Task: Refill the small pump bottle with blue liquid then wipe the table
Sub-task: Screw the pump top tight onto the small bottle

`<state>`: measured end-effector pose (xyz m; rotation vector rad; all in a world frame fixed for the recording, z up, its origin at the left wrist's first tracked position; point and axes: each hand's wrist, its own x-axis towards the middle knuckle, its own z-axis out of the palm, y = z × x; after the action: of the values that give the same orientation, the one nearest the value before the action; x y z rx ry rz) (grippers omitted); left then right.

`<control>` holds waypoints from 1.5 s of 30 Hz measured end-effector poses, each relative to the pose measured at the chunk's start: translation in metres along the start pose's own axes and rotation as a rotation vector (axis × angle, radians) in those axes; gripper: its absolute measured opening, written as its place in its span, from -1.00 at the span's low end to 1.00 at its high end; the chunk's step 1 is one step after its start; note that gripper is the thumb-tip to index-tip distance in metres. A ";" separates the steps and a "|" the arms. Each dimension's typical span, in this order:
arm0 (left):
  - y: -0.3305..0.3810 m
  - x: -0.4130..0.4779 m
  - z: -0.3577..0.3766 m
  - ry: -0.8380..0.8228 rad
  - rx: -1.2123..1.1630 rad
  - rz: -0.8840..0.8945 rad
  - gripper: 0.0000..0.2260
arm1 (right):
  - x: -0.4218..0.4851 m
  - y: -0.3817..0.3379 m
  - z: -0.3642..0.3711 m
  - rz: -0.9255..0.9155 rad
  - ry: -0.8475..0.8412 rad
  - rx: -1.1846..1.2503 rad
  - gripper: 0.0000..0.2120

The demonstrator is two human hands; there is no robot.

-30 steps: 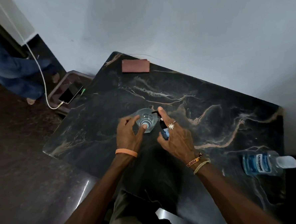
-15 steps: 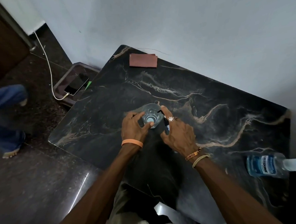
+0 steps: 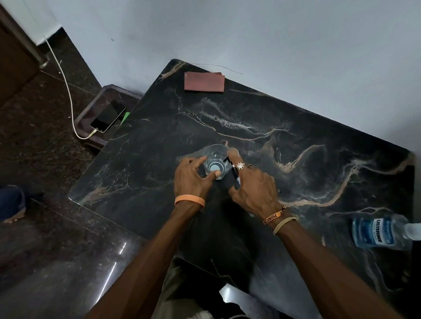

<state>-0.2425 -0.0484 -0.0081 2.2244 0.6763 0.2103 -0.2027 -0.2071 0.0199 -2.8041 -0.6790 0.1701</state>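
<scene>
A clear glass (image 3: 215, 162) with a little blue liquid at its bottom stands mid-table on the dark marble table (image 3: 304, 178). My left hand (image 3: 192, 179) grips its near side with thumb and fingers. My right hand (image 3: 252, 187) holds the small pump bottle (image 3: 234, 172), black pump head up, right beside the glass; the hand hides most of the bottle. A large bottle of blue liquid (image 3: 381, 231) lies on its side near the right front edge. A reddish-brown cloth (image 3: 204, 81) lies folded at the table's far corner.
The white wall runs along the table's far side. A phone (image 3: 108, 116) on a white cable rests on a low dark stand left of the table. A person's leg in blue jeans (image 3: 2, 205) stands on the floor at far left.
The view has shifted slightly. Both hands stay at the glass and pump bottle, which barely move. The person in jeans at left has moved further out of view.
</scene>
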 end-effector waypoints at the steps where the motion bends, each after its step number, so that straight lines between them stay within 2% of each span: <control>1: 0.000 0.000 0.000 0.002 -0.001 0.001 -0.49 | 0.001 -0.001 -0.001 -0.003 -0.022 -0.020 -0.20; 5: 0.000 0.000 0.000 0.005 -0.022 0.002 -0.50 | 0.003 -0.002 0.001 0.034 0.042 -0.004 -0.14; 12: -0.001 0.000 0.000 0.004 -0.022 0.003 -0.50 | 0.002 -0.005 0.001 0.014 0.065 0.022 -0.15; 15: -0.001 0.000 0.000 0.003 -0.021 -0.004 -0.49 | 0.000 -0.004 0.000 0.001 0.027 0.034 -0.20; 23: -0.002 -0.001 -0.001 -0.005 -0.028 0.004 -0.50 | 0.001 -0.002 0.001 0.036 0.056 0.114 -0.14; 34: -0.001 -0.001 -0.001 0.007 -0.040 -0.003 -0.51 | -0.003 -0.002 0.003 -0.033 -0.001 0.092 -0.20; 38: -0.002 -0.002 0.000 -0.001 -0.038 -0.006 -0.51 | -0.001 0.001 0.006 -0.011 0.065 0.122 -0.16; 42: -0.003 -0.002 0.001 0.005 -0.039 -0.003 -0.51 | 0.001 0.002 0.009 -0.063 0.068 0.099 -0.14; 45: -0.003 -0.002 0.000 0.003 -0.101 0.017 -0.53 | 0.001 0.003 0.014 -0.055 0.089 0.203 -0.03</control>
<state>-0.2456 -0.0478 -0.0106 2.1341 0.6352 0.2506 -0.2026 -0.2063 0.0053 -2.5803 -0.6762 0.0977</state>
